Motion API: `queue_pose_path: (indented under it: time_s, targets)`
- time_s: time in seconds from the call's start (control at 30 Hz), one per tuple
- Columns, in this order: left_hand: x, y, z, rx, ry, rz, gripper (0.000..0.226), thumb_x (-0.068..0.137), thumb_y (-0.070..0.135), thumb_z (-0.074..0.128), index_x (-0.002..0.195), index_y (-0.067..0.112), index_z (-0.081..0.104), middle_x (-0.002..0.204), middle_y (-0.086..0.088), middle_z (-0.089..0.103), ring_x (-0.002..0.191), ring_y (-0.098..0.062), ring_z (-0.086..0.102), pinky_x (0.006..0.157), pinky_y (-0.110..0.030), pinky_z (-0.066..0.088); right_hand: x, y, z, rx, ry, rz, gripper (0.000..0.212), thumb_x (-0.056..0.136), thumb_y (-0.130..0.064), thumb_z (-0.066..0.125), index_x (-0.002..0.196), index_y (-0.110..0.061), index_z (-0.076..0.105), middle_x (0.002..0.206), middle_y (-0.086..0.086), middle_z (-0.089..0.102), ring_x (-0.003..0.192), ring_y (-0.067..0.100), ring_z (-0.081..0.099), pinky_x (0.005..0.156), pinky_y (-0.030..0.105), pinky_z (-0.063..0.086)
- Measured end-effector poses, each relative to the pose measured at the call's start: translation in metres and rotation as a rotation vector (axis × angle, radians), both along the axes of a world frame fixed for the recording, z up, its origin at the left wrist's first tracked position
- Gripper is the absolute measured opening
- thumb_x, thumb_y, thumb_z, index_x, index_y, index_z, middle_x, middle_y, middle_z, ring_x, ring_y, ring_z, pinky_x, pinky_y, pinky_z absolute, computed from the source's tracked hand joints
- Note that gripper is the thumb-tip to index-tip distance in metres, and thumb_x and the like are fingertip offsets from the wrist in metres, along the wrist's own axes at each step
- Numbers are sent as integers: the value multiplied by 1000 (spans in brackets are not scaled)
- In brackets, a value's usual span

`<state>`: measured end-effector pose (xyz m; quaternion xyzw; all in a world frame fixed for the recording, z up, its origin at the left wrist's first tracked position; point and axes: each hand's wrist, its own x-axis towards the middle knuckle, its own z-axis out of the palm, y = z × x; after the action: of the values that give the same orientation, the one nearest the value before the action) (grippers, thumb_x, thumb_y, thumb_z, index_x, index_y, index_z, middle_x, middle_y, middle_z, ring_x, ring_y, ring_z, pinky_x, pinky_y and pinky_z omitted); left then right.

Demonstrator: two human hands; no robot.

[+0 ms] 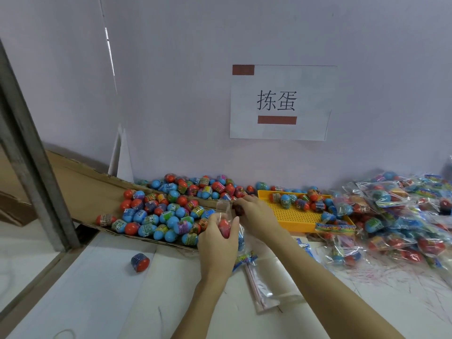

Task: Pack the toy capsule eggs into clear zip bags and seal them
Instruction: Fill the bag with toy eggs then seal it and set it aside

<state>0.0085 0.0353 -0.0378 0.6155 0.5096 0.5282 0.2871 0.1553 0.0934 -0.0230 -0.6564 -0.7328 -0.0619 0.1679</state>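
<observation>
My left hand [216, 238] grips a clear zip bag [226, 209] that stands upright with a red capsule egg [224, 227] inside it. My right hand [254, 209] pinches a dark red egg [238, 209] at the bag's open mouth. A big heap of red and blue capsule eggs [166, 211] lies on flattened cardboard just left of both hands. A few more eggs sit on a yellow tray [293, 216] to the right.
Filled, sealed bags [396, 216] pile up at the right. Flat clear bags [264, 285] lie on the white table under my right forearm. One stray egg [140, 262] rests alone at the left. A paper sign [278, 104] hangs on the wall, and a metal post [31, 152] stands at the left.
</observation>
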Motion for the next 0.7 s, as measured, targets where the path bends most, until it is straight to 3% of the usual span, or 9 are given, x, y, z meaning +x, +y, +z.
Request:
queue_pose_path:
  time_s: [0.17,0.27,0.4,0.47,0.6,0.7]
  targets:
    - [0,1,1,5,5,-9,21,95,44,70,100,26,60,79,15,64,69,1,63,58,-9,49,-2,0,-9,73,35,-63,34,98,-26,62,130,-16,58,125,4,60,108,23,57,81,27,41]
    - [-1,2,-1,19,11,-22,21,94,44,72,100,26,61,76,15,63,71,5,63,58,-10,48,-2,-12,-8,134,270,-47,33,105,-24,52,136,-14,56,125,4,60,108,20,59,85,26,46]
    - [-1,3,-2,-7,22,-58,30,89,54,72,102,30,60,82,14,65,71,-2,64,57,-13,49,14,-45,0,262,472,-35,29,106,-19,52,133,-13,58,125,0,65,110,14,61,89,21,46]
    - [-1,3,-1,-29,19,-84,40,84,63,71,104,31,58,83,14,64,73,0,64,56,-11,47,25,-66,1,317,570,-41,27,104,-19,57,130,-14,58,117,-4,68,103,8,64,86,24,52]
    - [4,-3,8,-78,55,-138,64,67,81,64,107,32,51,88,16,63,74,3,62,53,-11,43,35,-109,-3,422,785,-58,17,98,-21,67,114,-27,64,102,-20,70,92,-2,67,76,16,55]
    - [9,-9,11,-84,39,-192,58,63,76,68,99,33,53,95,14,65,77,3,62,53,-3,44,31,-128,0,499,915,-61,19,97,-19,67,110,-32,64,99,-21,72,87,0,70,71,19,58]
